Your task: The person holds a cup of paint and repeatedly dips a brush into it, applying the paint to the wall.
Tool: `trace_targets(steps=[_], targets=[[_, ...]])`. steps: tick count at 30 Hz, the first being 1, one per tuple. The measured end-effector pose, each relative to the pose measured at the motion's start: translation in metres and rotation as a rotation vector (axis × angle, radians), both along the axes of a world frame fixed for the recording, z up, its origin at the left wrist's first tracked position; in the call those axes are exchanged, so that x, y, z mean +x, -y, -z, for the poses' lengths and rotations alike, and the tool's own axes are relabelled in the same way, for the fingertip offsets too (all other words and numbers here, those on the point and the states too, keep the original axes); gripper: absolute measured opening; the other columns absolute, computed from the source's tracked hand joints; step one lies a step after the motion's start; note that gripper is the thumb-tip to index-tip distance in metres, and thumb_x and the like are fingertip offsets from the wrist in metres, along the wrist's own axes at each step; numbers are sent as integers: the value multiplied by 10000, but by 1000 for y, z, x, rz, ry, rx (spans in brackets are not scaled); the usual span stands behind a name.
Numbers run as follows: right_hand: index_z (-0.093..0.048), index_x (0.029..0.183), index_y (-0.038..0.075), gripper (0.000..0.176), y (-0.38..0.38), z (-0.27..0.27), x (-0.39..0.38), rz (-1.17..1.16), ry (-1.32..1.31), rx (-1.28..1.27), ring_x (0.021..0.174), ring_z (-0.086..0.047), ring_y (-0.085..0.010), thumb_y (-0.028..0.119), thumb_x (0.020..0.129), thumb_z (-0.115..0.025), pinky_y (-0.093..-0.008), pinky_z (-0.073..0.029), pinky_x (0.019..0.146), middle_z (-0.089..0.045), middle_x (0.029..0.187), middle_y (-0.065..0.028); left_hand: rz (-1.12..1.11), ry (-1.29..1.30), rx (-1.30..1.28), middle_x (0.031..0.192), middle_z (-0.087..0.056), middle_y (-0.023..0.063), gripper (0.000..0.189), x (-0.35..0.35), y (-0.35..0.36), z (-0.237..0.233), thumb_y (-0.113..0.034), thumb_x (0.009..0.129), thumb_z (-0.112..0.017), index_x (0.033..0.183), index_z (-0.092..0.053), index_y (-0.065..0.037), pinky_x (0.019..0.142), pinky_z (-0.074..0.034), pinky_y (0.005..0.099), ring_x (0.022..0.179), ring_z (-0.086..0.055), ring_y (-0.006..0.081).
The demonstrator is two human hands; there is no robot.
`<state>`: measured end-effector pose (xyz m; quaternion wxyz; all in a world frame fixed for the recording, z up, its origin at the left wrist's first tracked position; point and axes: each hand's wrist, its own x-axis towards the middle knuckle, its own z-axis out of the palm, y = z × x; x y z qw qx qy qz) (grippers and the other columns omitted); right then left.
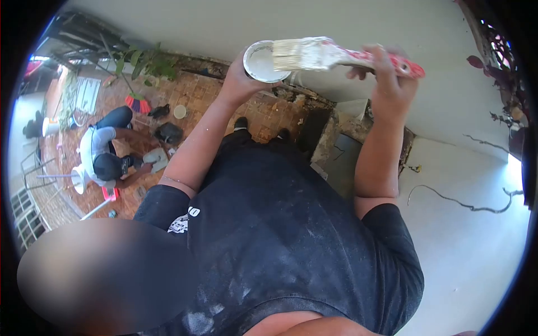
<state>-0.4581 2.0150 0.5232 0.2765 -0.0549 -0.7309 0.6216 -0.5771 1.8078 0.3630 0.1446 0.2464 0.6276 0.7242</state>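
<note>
**Brush (336,55) held across the mouth of a white cup (259,60), close to a pale wall (196,25)**

You are standing on a brown tiled floor (199,92) with a pale wall ahead of you and more of it on your right. The base of the wall is rough and dark, with a stained, crumbling edge. A thin, bare stem (476,208) crosses the right-hand stretch, and dark reddish leaves (475,61) hang near the frame's edge. On your left, a green plant (151,64) grows by the wall, near a broom with red and purple bristles (137,103). Farther over, another person (92,148) bends low to the floor, beside a white bucket (79,179). A blurred patch covers the lower left.

Both your arms reach forward, elbows slightly bent. Your left hand (242,83) is wrapped round the cup, its mouth turned toward the view and its inside whitish. Your right hand (389,78) is raised, thumb and fingers pinching the red-and-white handle. The brush lies nearly level between your hands, its bristles pointing left and overlapping the cup's rim; you cannot tell whether they touch. White coats the brush above the bristles.
</note>
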Motion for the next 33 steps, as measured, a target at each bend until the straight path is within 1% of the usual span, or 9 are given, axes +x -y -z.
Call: trace_targets(steps=[3,9,12,15,18,21,27,30,33], targets=[[-636,823,-4,223,29,-8,-22,2,105,151,557,-614,-110,200,913,-634,-252,-440,510,-645,671,-57,88,7,8,1194,-628,95,813,-15,5,-2,-125,579,-909,1277,-507,-16,982,-478,359,1121,-597,197],[-646,805,36,260,64,-11,-49,92,230,343,535,-601,-83,277,903,-655,-239,-437,505,-627,600,-33,110,-33,-87,1199,-625,102,811,-31,17,-14,-147,594,-900,1290,-501,-28,970,-481,349,1115,-600,195],[-640,807,30,286,68,-4,-54,142,244,303,528,-601,-89,296,910,-649,-246,-444,502,-625,592,-34,124,-92,-130,1194,-627,104,803,-41,23,-12,-175,601,-896,1289,-505,-34,962,-481,346,1110,-602,195],[-624,802,14,301,63,1,-53,171,99,84,523,-602,-96,291,917,-646,-242,-444,492,-636,608,-43,170,-66,-69,1187,-630,105,805,-50,28,-11,-190,603,-896,1287,-504,-30,960,-479,344,1106,-602,194],[-608,791,8,288,82,11,-59,212,152,179,521,-599,-96,261,925,-637,-226,-430,481,-634,617,-47,199,-70,-100,1184,-631,110,799,-57,35,-16,-183,601,-895,1281,-508,-24,962,-478,344,1104,-603,196],[-605,796,10,263,81,16,-63,240,98,44,526,-596,-94,237,924,-637,-214,-418,484,-625,620,-44,199,-114,-144,1182,-632,113,790,-66,35,-14,-179,599,-896,1272,-515,-18,958,-480,344,1097,-604,197],[-610,836,-13,287,79,24,-61,293,142,119,527,-589,-127,248,952,-583,-238,-414,508,-652,679,-87,208,-91,-73,1166,-637,115,784,-71,31,-15,-172,590,-906,1256,-526,-10,957,-478,342,1088,-605,199],[-586,834,25,248,60,21,-54,372,1,-192,520,-603,-139,245,947,-584,-257,-433,478,-642,634,-85,210,-44,-41,1169,-636,109,775,-68,29,-24,-161,584,-909,1245,-533,-11,961,-474,343,1090,-601,196],[-571,871,37,240,43,39,-43,453,8,-500,554,-576,-170,257,961,-549,-259,-416,504,-631,684,-107,219,-48,-47,1167,-635,103,766,-70,25,-30,-138,577,-909,1236,-540,-12,961,-472,346,1088,-598,191]])
